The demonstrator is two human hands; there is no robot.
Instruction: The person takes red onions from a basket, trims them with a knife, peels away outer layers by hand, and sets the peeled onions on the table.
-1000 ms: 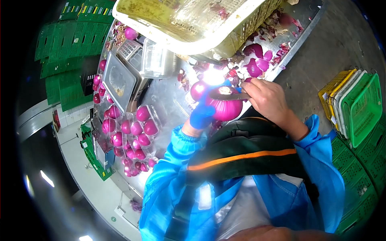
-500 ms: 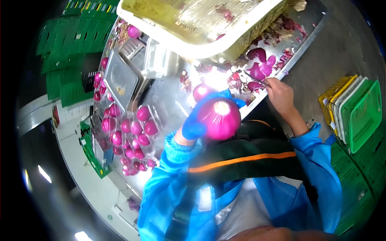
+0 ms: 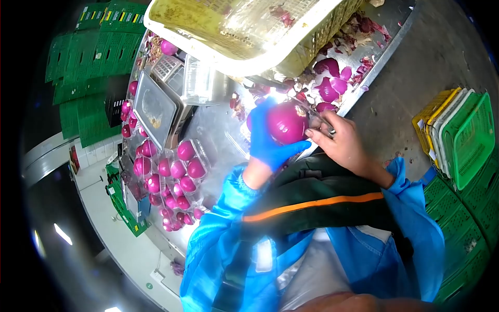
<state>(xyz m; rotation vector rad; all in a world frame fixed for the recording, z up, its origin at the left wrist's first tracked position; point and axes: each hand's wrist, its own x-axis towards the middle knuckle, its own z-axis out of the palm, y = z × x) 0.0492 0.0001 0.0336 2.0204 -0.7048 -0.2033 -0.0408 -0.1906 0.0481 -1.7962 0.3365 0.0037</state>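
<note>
My left hand (image 3: pixel 266 145), in a blue glove, is wrapped round a large peeled red onion (image 3: pixel 287 124) above the near edge of the steel table (image 3: pixel 215 127). My bare right hand (image 3: pixel 344 144) grips a small knife (image 3: pixel 317 114) at the onion's right side, its blade pointing up and left along the onion. Whether the edge cuts into the onion I cannot tell. Peeled purple onion skins (image 3: pixel 330 87) lie just beyond the right hand. Another onion is partly hidden behind the gloved fingers.
A dirty white basket (image 3: pixel 208 60) stands at the table's far side. Left of it are a weighing scale (image 3: pixel 156 112) and clear plastic tubs (image 3: pixel 200 83). Packed red onions (image 3: pixel 176 169) cover the table's left part. Stacked crates (image 3: pixel 473 143) stand on the floor at right.
My left hand has raised the onion slightly away from my body and turned it so the pale end faces right. My right hand has brought the knife in from the table edge to the onion.
</note>
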